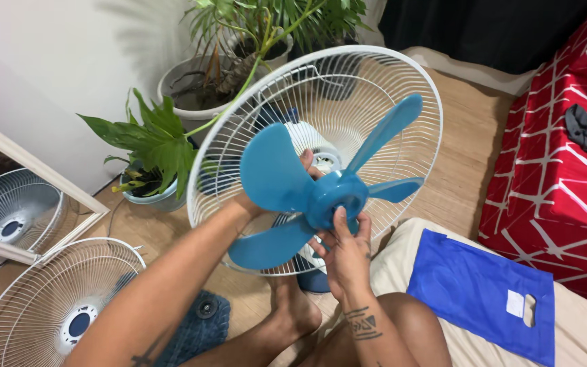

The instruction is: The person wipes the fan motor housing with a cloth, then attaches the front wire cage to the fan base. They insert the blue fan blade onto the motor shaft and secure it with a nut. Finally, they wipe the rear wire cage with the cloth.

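Note:
A blue fan blade (pixel 276 178) with several paddles sits in front of the white wire rear grille (pixel 402 81) of a fan. My right hand (pixel 345 255) grips the blade's blue hub from below, thumb on its front. My left hand (pixel 307 163) reaches behind the blade toward the white motor housing (pixel 307 139); most of it is hidden by a paddle, only fingertips show. The fan's dark blue base (pixel 315 280) peeks out below, near my bare foot (pixel 293 309).
The detached front grille (pixel 42 299) leans at lower left by a mirror (pixel 28 204). Potted plants (pixel 164 136) stand behind the fan. A small round cap lies on a blue mat (pixel 202 319). A blue plastic bag (pixel 484 292) lies on a beige cushion; red patterned bedding (pixel 552 183) is right.

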